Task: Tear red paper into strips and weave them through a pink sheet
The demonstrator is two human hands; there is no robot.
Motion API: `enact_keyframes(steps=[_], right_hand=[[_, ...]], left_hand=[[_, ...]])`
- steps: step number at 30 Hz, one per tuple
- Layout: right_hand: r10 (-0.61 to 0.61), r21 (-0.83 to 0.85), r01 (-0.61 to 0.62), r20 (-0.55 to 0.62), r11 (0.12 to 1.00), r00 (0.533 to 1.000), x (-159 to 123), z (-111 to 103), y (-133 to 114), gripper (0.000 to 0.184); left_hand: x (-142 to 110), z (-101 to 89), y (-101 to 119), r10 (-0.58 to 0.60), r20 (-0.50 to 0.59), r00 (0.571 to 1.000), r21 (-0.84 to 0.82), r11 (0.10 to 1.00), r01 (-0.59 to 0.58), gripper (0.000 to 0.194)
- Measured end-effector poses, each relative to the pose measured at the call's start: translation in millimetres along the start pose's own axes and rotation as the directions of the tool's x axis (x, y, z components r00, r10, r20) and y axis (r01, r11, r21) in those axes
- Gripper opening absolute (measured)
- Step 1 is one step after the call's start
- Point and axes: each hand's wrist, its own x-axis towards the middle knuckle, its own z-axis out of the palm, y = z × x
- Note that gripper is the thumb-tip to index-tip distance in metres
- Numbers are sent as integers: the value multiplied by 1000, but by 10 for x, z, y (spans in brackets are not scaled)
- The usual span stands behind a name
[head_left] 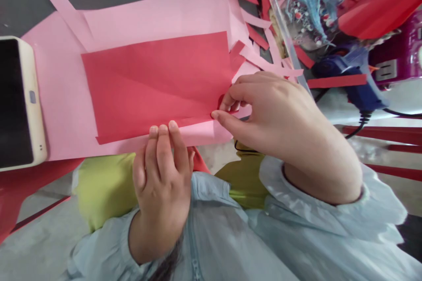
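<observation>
A red sheet of paper (154,83) lies on a larger pink sheet (66,109) on the dark table. My left hand (161,180) rests at the near edge, its fingers held together and pressing down on the lower edge of the red sheet. My right hand (273,114) pinches the red sheet's lower right corner between thumb and fingers. Both sleeves are pale blue.
A phone (20,105) with a dark screen lies at the left edge. Red and pink paper strips (260,39) are scattered at the back right. A blue glue gun (356,79), a clear container with blue thread (310,9) and a purple socket strip (398,57) sit right.
</observation>
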Motion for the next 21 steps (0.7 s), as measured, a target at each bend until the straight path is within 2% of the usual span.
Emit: enact_keyframes(steps=[7, 13, 21], right_hand=[[-18, 15, 18, -31, 1000, 999, 0, 27, 5, 16], [10, 8, -11, 27, 1000, 1000, 28, 21, 14, 17], [-50, 31, 51, -28, 998, 998, 32, 52, 65, 16]], left_hand=[[-8, 16, 18, -36, 22, 999, -4, 999, 36, 64], [68, 15, 53, -26, 22, 999, -20, 999, 26, 65], [80, 63, 152, -11, -8, 1000, 74, 997, 12, 69]])
